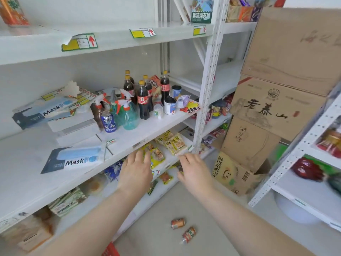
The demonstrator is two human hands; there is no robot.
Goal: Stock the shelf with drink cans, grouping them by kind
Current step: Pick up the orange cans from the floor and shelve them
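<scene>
Two orange drink cans lie on their sides on the floor, one above the other. A blue Pepsi can stands on the middle white shelf beside spray bottles. Another orange can stands on the top shelf at far left. My left hand and my right hand both reach forward in front of the shelf edge, fingers apart, holding nothing, well above the floor cans.
Cola bottles, green spray bottles, small white tins and mask boxes crowd the middle shelf. Snack packets fill the lower shelf. Stacked cardboard boxes stand at right, beside another white rack.
</scene>
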